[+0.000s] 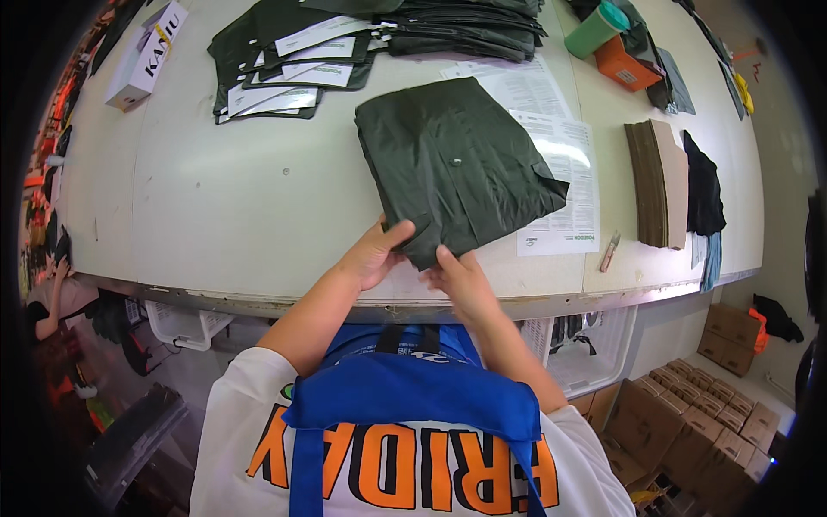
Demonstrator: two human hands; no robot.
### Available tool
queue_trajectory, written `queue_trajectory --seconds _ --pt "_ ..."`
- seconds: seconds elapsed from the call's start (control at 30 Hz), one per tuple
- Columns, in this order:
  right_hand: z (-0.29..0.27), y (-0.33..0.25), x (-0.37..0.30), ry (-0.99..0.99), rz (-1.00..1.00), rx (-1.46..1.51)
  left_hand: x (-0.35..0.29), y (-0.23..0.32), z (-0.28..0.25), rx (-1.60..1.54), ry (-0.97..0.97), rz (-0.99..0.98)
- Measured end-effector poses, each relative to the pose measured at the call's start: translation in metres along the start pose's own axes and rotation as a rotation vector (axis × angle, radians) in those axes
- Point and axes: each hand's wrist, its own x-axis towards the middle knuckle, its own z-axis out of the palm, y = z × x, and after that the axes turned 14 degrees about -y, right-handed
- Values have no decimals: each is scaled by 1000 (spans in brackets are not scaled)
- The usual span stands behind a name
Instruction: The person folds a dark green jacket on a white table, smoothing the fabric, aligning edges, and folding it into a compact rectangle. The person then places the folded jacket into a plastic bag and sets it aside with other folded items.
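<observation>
A folded dark green garment [457, 164] of smooth, slightly shiny cloth lies tilted on the pale table, with a small snap button near its middle. Its near corner is gripped from both sides. My left hand [376, 253] holds the left edge there, thumb on top and fingers partly hidden beneath. My right hand [458, 277] pinches the same corner from the right, thumb over the cloth. Under the garment's right side, printed white sheets [564, 189] stick out.
Dark packed bundles with white labels [297, 73] and a dark stack [465, 30] lie at the back. At right are a cardboard stack [659, 185], a box cutter [610, 252], an orange box [622, 65] and a green cup [596, 30]. A white box [146, 56] stands far left.
</observation>
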Motion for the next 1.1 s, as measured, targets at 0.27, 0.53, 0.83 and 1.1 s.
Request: queue_trajectory --seconds 0.27,0.53,0.83,1.1 --pt "-129 -128 5 268 -487 -611 1 4 -6 88 125 36" --pt "-123 -90 41 -86 153 36 -17 23 -31 -243 114 -21" --pt "-70 -50 22 -189 260 54 -63 6 -31 -93 258 -93" --pt "-6 -53 52 -20 273 -1578 -53 -64 -4 212 492 -159"
